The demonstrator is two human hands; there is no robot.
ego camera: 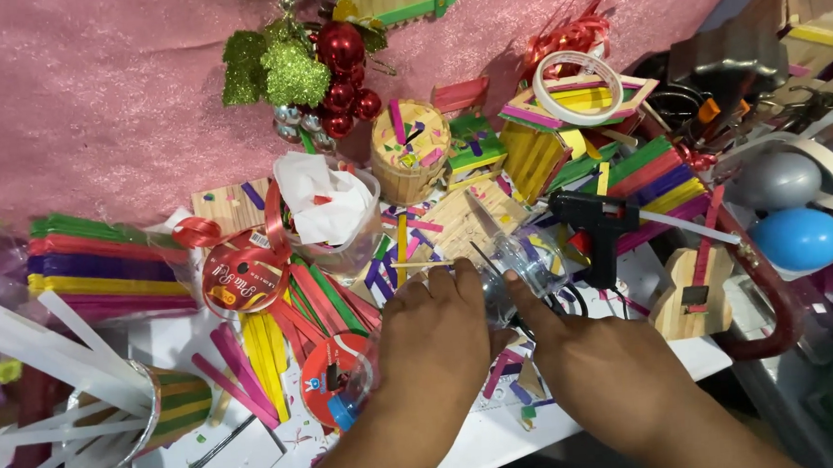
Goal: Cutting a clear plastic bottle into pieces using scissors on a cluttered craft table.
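Observation:
My left hand (438,337) lies palm down at the middle of a cluttered craft table, fingers together, its fingertips against a clear plastic piece (523,266). My right hand (590,367) rests beside it, index finger stretched out and touching the same clear piece from the right. Whether either hand grips it is hidden. A black glue gun (595,223) lies just beyond my right hand. Red and green craft sticks (330,300) fan out left of my left hand.
Stacks of coloured sticks (105,265) lie at the left, a small wooden barrel (410,151) and red baubles (340,72) at the back. A tape roll (575,88), blue and grey balloons (797,238) and a wooden guitar shape (693,295) sit at the right.

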